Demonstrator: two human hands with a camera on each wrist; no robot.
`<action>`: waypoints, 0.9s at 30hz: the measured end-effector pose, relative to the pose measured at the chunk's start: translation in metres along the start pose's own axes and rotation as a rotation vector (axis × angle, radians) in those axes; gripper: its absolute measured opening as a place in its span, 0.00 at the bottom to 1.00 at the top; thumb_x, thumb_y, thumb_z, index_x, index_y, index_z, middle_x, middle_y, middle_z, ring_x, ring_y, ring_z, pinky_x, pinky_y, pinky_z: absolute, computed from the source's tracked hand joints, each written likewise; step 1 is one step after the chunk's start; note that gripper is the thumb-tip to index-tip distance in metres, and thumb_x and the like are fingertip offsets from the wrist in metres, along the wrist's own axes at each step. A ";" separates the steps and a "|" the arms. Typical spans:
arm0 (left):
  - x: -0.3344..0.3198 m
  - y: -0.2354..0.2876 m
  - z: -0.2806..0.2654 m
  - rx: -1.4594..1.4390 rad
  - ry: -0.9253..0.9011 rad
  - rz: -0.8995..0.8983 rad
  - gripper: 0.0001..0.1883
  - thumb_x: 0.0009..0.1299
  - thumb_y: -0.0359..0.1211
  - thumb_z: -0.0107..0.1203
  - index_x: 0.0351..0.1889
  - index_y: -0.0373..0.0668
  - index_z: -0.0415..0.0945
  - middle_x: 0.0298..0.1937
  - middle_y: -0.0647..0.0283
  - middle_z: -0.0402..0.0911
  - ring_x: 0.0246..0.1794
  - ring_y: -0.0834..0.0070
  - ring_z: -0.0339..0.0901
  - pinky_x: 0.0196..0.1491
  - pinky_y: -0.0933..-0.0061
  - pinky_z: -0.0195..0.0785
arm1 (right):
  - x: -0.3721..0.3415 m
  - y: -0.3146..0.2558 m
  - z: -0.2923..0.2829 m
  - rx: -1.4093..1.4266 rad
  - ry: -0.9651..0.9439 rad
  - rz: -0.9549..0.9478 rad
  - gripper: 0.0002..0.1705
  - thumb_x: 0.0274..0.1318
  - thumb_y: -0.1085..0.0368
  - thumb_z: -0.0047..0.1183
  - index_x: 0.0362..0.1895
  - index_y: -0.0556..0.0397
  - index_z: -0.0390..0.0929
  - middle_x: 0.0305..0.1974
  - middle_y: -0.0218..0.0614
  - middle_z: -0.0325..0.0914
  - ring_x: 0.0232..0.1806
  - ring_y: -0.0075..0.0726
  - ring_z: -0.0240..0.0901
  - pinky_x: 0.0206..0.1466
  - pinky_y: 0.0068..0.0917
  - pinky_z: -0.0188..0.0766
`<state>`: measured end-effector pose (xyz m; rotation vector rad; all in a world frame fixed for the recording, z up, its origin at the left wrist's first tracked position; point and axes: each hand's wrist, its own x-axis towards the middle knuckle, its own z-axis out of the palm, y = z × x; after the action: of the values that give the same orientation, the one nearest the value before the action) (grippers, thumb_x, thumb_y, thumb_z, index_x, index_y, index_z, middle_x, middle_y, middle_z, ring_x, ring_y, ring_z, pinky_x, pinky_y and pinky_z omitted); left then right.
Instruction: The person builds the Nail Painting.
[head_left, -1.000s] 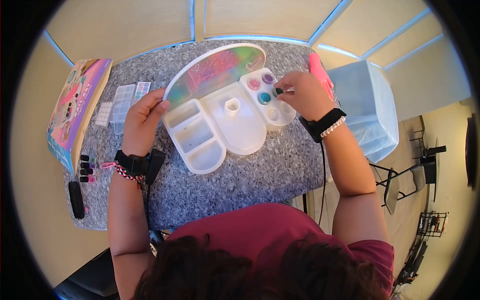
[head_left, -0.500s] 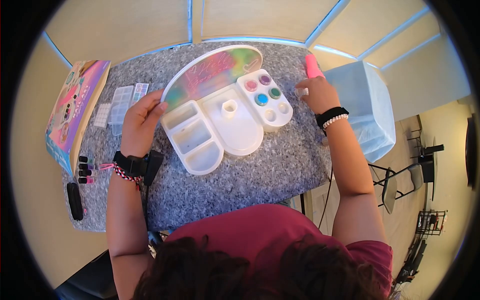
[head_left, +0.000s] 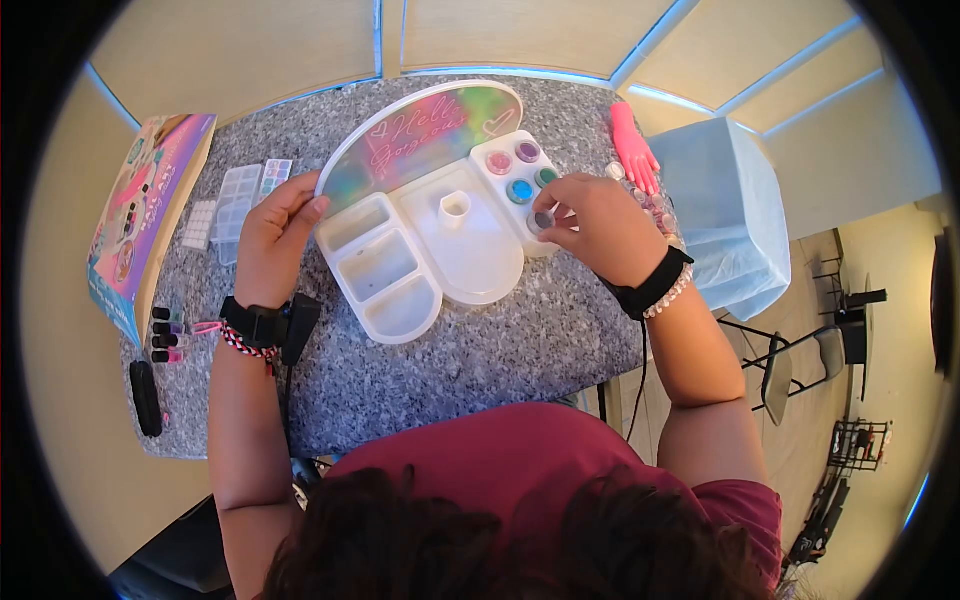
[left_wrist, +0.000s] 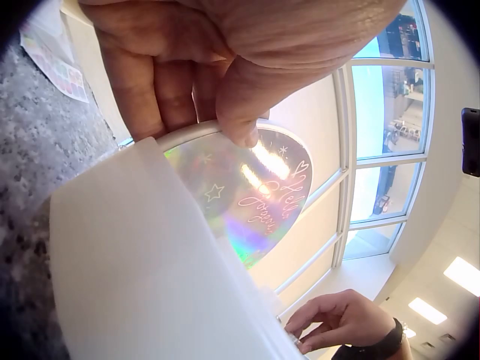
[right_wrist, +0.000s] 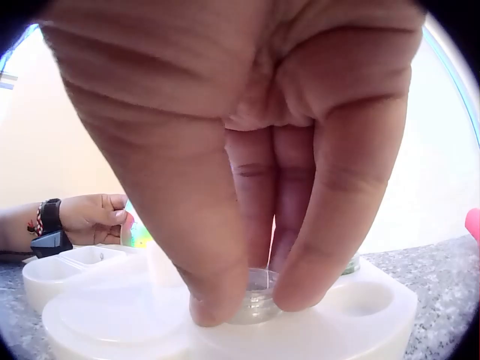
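One clear jar [right_wrist: 257, 310], pinched between fingertips [right_wrist: 217, 301] of right hand [head_left: 600, 228], left hand [head_left: 274, 245] gripping panel [head_left: 425, 140]

A speckled grey stone-look worktop [head_left: 470, 375] bears a white lobed plastic tray [head_left: 482, 268] with a rainbow-iridescent, pink-lettered half-oval panel [head_left: 420, 143].
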<state>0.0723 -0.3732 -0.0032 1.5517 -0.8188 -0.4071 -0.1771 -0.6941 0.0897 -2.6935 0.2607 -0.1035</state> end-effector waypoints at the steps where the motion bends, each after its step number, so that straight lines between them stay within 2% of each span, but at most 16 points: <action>1: 0.000 0.000 0.000 -0.004 0.000 0.002 0.19 0.90 0.29 0.57 0.76 0.33 0.80 0.64 0.60 0.92 0.63 0.79 0.85 0.70 0.72 0.75 | 0.001 0.001 0.000 -0.007 -0.010 0.008 0.17 0.56 0.71 0.78 0.49 0.55 0.89 0.45 0.40 0.89 0.43 0.41 0.90 0.51 0.37 0.89; 2: 0.000 0.000 0.000 -0.003 -0.001 0.003 0.19 0.90 0.29 0.57 0.76 0.33 0.80 0.64 0.60 0.92 0.63 0.79 0.85 0.70 0.72 0.75 | 0.002 0.002 -0.001 -0.007 -0.009 0.009 0.17 0.56 0.71 0.78 0.49 0.55 0.89 0.45 0.40 0.89 0.43 0.41 0.90 0.51 0.37 0.89; 4: 0.000 0.002 0.001 0.010 0.003 -0.017 0.19 0.90 0.29 0.57 0.76 0.34 0.80 0.64 0.60 0.92 0.63 0.79 0.85 0.70 0.72 0.75 | 0.003 0.006 -0.007 -0.002 0.014 -0.148 0.16 0.55 0.70 0.79 0.48 0.54 0.91 0.46 0.41 0.90 0.44 0.41 0.90 0.51 0.37 0.88; 6: 0.000 0.005 0.002 0.001 0.013 -0.008 0.18 0.90 0.28 0.58 0.74 0.33 0.81 0.62 0.60 0.92 0.62 0.79 0.85 0.69 0.73 0.75 | 0.011 0.024 -0.021 0.035 0.040 0.024 0.18 0.55 0.68 0.80 0.50 0.52 0.93 0.45 0.39 0.91 0.46 0.38 0.89 0.51 0.37 0.87; 7: 0.000 0.006 0.004 -0.012 0.025 -0.004 0.17 0.90 0.28 0.58 0.73 0.33 0.82 0.60 0.61 0.93 0.60 0.79 0.86 0.68 0.73 0.76 | 0.017 0.030 -0.033 -0.116 0.032 0.164 0.16 0.59 0.65 0.77 0.52 0.48 0.94 0.47 0.40 0.93 0.49 0.42 0.90 0.54 0.42 0.87; 8: -0.001 0.007 0.005 -0.014 0.024 -0.006 0.17 0.90 0.28 0.58 0.73 0.33 0.82 0.60 0.61 0.93 0.60 0.79 0.86 0.68 0.73 0.76 | 0.022 0.048 -0.035 -0.117 0.030 0.166 0.16 0.59 0.65 0.77 0.52 0.48 0.94 0.47 0.40 0.93 0.49 0.42 0.90 0.54 0.42 0.87; 10: -0.001 0.010 0.005 0.052 0.027 0.031 0.18 0.90 0.28 0.58 0.73 0.32 0.81 0.60 0.61 0.93 0.60 0.79 0.86 0.68 0.73 0.76 | 0.028 0.095 -0.023 -0.547 0.194 0.310 0.15 0.62 0.63 0.73 0.54 0.45 0.94 0.50 0.42 0.94 0.54 0.51 0.90 0.58 0.50 0.86; 11: 0.000 0.010 0.005 0.051 0.027 0.034 0.18 0.90 0.28 0.58 0.73 0.32 0.81 0.60 0.61 0.93 0.60 0.79 0.86 0.68 0.73 0.76 | 0.029 0.105 -0.020 -0.548 0.196 0.310 0.15 0.62 0.63 0.73 0.54 0.45 0.94 0.50 0.42 0.94 0.54 0.51 0.90 0.58 0.50 0.86; 13: 0.000 0.008 0.005 -0.023 0.010 0.004 0.18 0.90 0.29 0.58 0.73 0.33 0.81 0.60 0.60 0.93 0.60 0.79 0.86 0.68 0.73 0.76 | 0.032 0.120 -0.015 -0.584 0.150 0.444 0.16 0.63 0.62 0.72 0.55 0.42 0.94 0.53 0.45 0.94 0.57 0.59 0.89 0.62 0.55 0.84; 15: 0.000 0.009 0.004 -0.004 0.016 0.005 0.18 0.90 0.28 0.58 0.73 0.33 0.82 0.60 0.60 0.93 0.60 0.79 0.86 0.67 0.73 0.76 | 0.038 0.143 -0.010 -0.585 0.146 0.401 0.17 0.62 0.62 0.73 0.55 0.44 0.94 0.52 0.46 0.94 0.57 0.59 0.89 0.62 0.54 0.84; 18: 0.000 0.008 0.005 0.030 0.023 0.020 0.17 0.90 0.28 0.58 0.73 0.33 0.82 0.60 0.60 0.93 0.60 0.79 0.86 0.67 0.73 0.76 | 0.034 0.142 -0.009 -0.520 0.143 0.327 0.16 0.61 0.63 0.74 0.53 0.49 0.93 0.50 0.46 0.94 0.56 0.55 0.90 0.62 0.51 0.85; 20: 0.000 0.008 0.005 0.055 0.040 0.044 0.17 0.89 0.28 0.58 0.72 0.33 0.82 0.59 0.61 0.93 0.60 0.79 0.86 0.67 0.73 0.76 | 0.029 0.119 -0.018 -0.452 0.155 0.278 0.15 0.61 0.63 0.74 0.52 0.51 0.93 0.49 0.46 0.94 0.54 0.52 0.91 0.61 0.49 0.86; 22: -0.001 0.009 0.005 -0.016 0.030 -0.007 0.17 0.89 0.28 0.58 0.72 0.34 0.82 0.59 0.62 0.93 0.59 0.80 0.86 0.67 0.73 0.76 | 0.019 0.080 -0.028 -0.046 0.160 0.218 0.14 0.61 0.65 0.75 0.50 0.55 0.92 0.45 0.44 0.93 0.50 0.42 0.92 0.56 0.41 0.88; 23: 0.000 0.008 0.004 -0.007 0.030 -0.006 0.17 0.89 0.28 0.58 0.72 0.34 0.82 0.59 0.62 0.93 0.59 0.80 0.86 0.67 0.73 0.76 | 0.013 0.061 -0.031 -0.038 0.164 0.215 0.14 0.61 0.65 0.75 0.50 0.55 0.92 0.45 0.44 0.93 0.50 0.42 0.92 0.56 0.41 0.88; 25: 0.001 0.006 0.004 -0.012 0.033 -0.010 0.17 0.89 0.28 0.58 0.72 0.34 0.83 0.58 0.62 0.93 0.59 0.80 0.86 0.66 0.74 0.76 | 0.001 0.032 -0.031 0.018 0.070 0.161 0.14 0.62 0.66 0.76 0.50 0.55 0.92 0.44 0.42 0.92 0.46 0.35 0.91 0.52 0.35 0.88; 27: 0.001 0.006 0.005 0.008 0.033 0.003 0.16 0.89 0.28 0.58 0.71 0.34 0.83 0.58 0.63 0.93 0.59 0.80 0.86 0.66 0.74 0.76 | -0.006 0.025 -0.021 -0.001 0.068 0.155 0.14 0.62 0.67 0.75 0.51 0.56 0.92 0.45 0.42 0.91 0.46 0.36 0.91 0.52 0.35 0.88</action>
<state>0.0685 -0.3773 0.0021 1.5609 -0.7980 -0.3760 -0.1891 -0.7236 0.0982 -2.6623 0.4889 -0.1482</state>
